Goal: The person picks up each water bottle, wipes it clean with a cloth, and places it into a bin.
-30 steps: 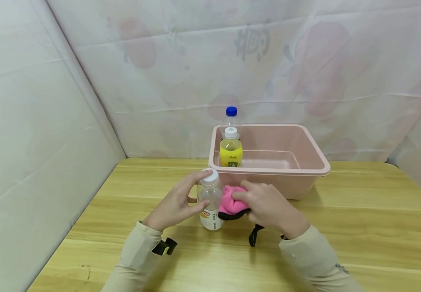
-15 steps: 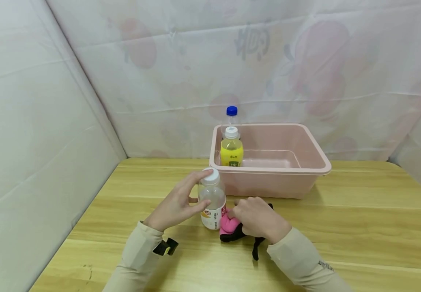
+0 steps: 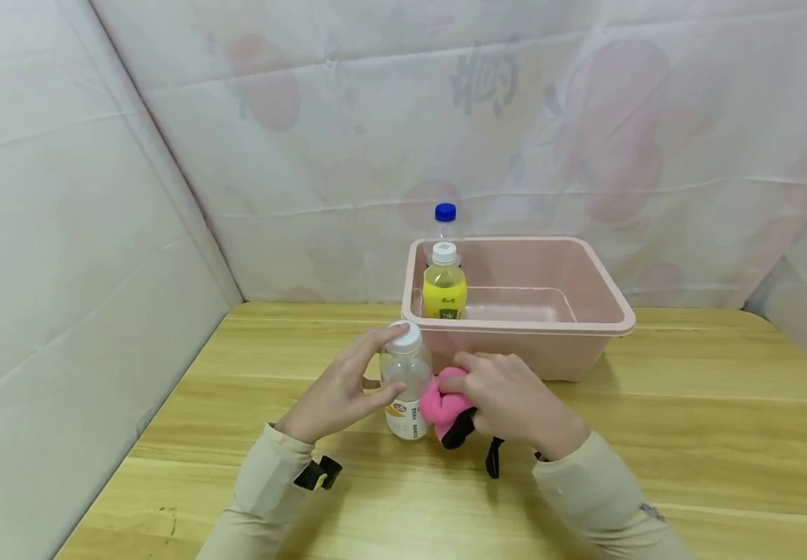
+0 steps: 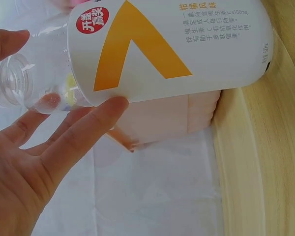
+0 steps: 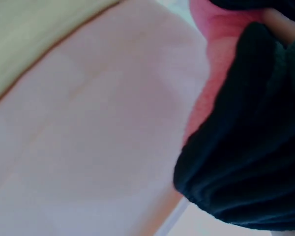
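Note:
A clear plastic bottle (image 3: 406, 418) with a white cap and white label stands upright on the wooden table. My left hand (image 3: 337, 393) grips it near the top, one finger over the cap and the thumb against its near side. In the left wrist view, the bottle's label (image 4: 152, 49) shows an orange angled stripe and a red round mark. Bunched in my right hand (image 3: 522, 404) is a pink cloth (image 3: 445, 400) with black parts, pressed against the bottle's right side. A black loop (image 3: 493, 459) dangles below that hand. Black fabric (image 5: 246, 142) fills much of the right wrist view.
Right behind the bottle, a pink plastic basin (image 3: 515, 328) stands on the table (image 3: 291, 350). Inside its left end are a yellow-labelled bottle (image 3: 445, 297) with a white cap and a clear one with a blue cap (image 3: 445, 211). White printed sheeting (image 3: 347, 155) walls the back and sides.
My right hand first slid the cloth down and toward me along the bottle, then came back up, with the cloth bunched differently. My left hand and the bottle stay in place.

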A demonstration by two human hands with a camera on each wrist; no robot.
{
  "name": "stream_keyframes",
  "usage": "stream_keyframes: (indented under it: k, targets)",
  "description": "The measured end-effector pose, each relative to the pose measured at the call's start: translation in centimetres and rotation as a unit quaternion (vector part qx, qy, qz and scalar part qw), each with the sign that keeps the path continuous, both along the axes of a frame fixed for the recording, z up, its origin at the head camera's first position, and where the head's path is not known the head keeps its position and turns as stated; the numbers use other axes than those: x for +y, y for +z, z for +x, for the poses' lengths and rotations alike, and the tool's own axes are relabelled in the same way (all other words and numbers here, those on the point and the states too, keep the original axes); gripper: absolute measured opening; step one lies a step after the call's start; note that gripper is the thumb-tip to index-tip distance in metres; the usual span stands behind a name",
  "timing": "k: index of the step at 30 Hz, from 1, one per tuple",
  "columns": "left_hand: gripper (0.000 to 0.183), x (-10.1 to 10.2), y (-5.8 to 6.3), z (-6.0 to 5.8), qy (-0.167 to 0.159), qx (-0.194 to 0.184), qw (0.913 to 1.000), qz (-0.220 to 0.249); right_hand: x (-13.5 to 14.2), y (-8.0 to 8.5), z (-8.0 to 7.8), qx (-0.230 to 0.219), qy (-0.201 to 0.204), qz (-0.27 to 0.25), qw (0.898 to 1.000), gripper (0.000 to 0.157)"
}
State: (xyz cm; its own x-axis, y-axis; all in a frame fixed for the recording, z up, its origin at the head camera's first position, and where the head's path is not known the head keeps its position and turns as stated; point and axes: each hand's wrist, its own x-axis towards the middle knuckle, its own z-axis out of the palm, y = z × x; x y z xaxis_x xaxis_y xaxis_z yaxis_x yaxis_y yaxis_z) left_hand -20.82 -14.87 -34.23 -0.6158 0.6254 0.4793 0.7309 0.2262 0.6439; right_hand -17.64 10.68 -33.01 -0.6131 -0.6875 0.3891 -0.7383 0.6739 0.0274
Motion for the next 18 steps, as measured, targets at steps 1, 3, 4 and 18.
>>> stream_keyframes:
  k: [1, 3, 4, 18]
  targets:
    - [0.068, 0.00, 0.01, 0.01, 0.000, -0.002, 1.0000, -0.001, 0.11, 0.14, 0.01, 0.013, 0.005, -0.012, 1.000, 0.043]
    - [0.068, 0.02, 0.04, 0.02, -0.001, -0.005, 1.0000, -0.001, 0.26, 0.39, -0.03, 0.041, 0.014, -0.037, 0.998, 0.045]
    - [0.068, 0.02, 0.04, 0.03, -0.002, -0.005, 1.0000, 0.000, 0.29, 0.52, -0.07, 0.057, 0.016, -0.049, 0.997, 0.047]
    - [0.068, 0.04, -0.01, -0.02, 0.000, 0.017, 0.9999, 0.000, -0.01, 0.84, -0.27, 0.165, 0.007, -0.190, 0.968, 0.056]
